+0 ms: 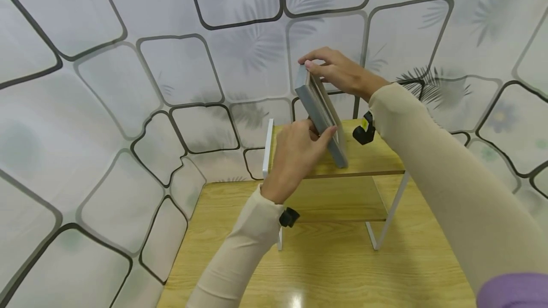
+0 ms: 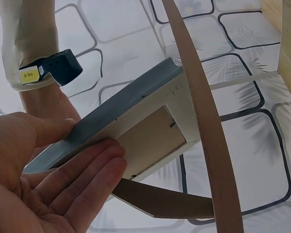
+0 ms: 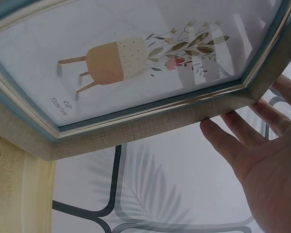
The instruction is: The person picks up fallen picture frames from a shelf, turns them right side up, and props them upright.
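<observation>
Both hands hold a blue-grey picture frame (image 1: 316, 110), tilted over the yellow wooden top of a small two-tier rack (image 1: 372, 156). My left hand (image 1: 295, 156) pinches it low down, thumb on one side and fingers on the other. At its upper end, my right hand (image 1: 342, 72) grips with thumb and fingers. In the left wrist view, the frame's pale back (image 2: 186, 104) shows a brown backing panel (image 2: 153, 141). The right wrist view shows the front: a printed potted plant (image 3: 111, 63) inside a beige border (image 3: 136, 127), with fingertips touching that border.
The rack has white metal legs (image 1: 398, 198) and a lower shelf (image 1: 338, 198). It stands on a wood-grain surface (image 1: 342, 274) against patterned wall covering (image 1: 257, 75). Something purple (image 1: 513, 291) is at the bottom right corner. Black wrist devices (image 1: 289, 217) sit at both cuffs.
</observation>
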{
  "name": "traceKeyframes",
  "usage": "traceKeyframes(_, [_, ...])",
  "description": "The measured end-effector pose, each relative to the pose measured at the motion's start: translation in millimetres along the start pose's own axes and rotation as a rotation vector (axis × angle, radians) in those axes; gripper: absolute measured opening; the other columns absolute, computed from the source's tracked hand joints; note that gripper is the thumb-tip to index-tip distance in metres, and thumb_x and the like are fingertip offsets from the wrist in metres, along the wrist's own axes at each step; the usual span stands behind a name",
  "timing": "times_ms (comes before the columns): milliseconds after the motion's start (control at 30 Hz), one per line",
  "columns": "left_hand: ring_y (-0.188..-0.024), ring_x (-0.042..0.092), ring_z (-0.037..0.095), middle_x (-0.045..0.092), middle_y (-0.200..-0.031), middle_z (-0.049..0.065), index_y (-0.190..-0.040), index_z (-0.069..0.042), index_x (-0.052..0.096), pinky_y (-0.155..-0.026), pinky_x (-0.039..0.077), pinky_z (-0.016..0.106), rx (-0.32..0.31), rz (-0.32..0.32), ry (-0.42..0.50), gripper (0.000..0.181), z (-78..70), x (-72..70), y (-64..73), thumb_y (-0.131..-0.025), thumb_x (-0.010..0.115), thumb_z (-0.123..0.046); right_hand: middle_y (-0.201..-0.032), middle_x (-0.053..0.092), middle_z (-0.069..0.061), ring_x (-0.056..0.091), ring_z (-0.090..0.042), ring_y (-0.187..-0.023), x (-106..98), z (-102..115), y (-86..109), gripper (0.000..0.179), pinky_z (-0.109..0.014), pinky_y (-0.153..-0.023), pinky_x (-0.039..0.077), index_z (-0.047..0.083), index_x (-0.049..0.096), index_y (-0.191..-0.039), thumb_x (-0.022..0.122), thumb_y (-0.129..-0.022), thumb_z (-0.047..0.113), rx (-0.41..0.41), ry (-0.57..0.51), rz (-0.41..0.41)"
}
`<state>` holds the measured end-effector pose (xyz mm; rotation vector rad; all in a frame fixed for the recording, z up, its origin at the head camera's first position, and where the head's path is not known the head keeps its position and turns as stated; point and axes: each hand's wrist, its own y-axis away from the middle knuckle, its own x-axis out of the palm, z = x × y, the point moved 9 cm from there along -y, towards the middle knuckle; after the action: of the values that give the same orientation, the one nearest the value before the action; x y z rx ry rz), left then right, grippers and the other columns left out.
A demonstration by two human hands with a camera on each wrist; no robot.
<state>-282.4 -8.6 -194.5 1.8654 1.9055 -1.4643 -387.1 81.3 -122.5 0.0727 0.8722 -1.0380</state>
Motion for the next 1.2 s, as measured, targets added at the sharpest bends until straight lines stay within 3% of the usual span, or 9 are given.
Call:
traceKeyframes(400, [-0.061, 0.067, 0.007, 0.076, -0.079, 0.004, -0.093, -0.005, 0.077, -0.051, 0.049, 0.019, 0.003, -0.024, -0.065, 0.035, 4.8, -7.3, 2.4, -0.096, 0.071, -0.039, -0.155, 0.027, -0.018, 0.045, -0.044, -0.133, -8.6, -6.2, 7.7, 0.053, -0.056, -0.106, 0.04, 0.002, 0.046, -0.148, 0.042, -0.107, 0.036, 0.015, 0.058, -0.036])
traceKeyframes(767, [-0.071, 0.073, 0.013, 0.078, -0.087, 0.006, -0.092, -0.005, 0.076, -0.061, 0.057, 0.026, -0.024, 0.01, -0.063, 0.034, 11.2, -10.7, 3.0, -0.097, 0.07, -0.038, -0.154, 0.028, -0.016, 0.046, -0.04, -0.123, -19.9, -13.1, 18.1, 0.056, -0.056, -0.098, 0.041, 0.008, 0.051, -0.144, 0.047, -0.104, 0.047, 0.089, 0.132, -0.096])
traceKeyframes(1033, [-0.078, 0.075, 0.015, 0.077, -0.088, 0.009, -0.088, -0.004, 0.074, -0.066, 0.059, 0.029, -0.022, -0.001, -0.044, 0.032, 13.7, -14.1, 2.1, -0.097, 0.071, -0.035, -0.156, 0.036, -0.016, 0.039, -0.044, -0.136, -24.1, -10.4, 20.9, 0.057, -0.063, -0.107, 0.036, 0.003, 0.05, -0.141, 0.049, -0.104, 0.047, 0.084, 0.163, -0.11])
traceKeyframes(1200, [-0.081, 0.076, 0.016, 0.077, -0.089, 0.009, -0.088, -0.004, 0.074, -0.073, 0.06, 0.033, -0.019, -0.011, -0.037, 0.03, 15.7, -16.9, 1.8, -0.097, 0.071, -0.033, -0.153, 0.039, -0.017, 0.043, -0.045, -0.133, -26.2, -10.1, 24.0, 0.057, -0.062, -0.104, 0.04, 0.003, 0.05, -0.141, 0.051, -0.104, 0.046, 0.094, 0.176, -0.12])
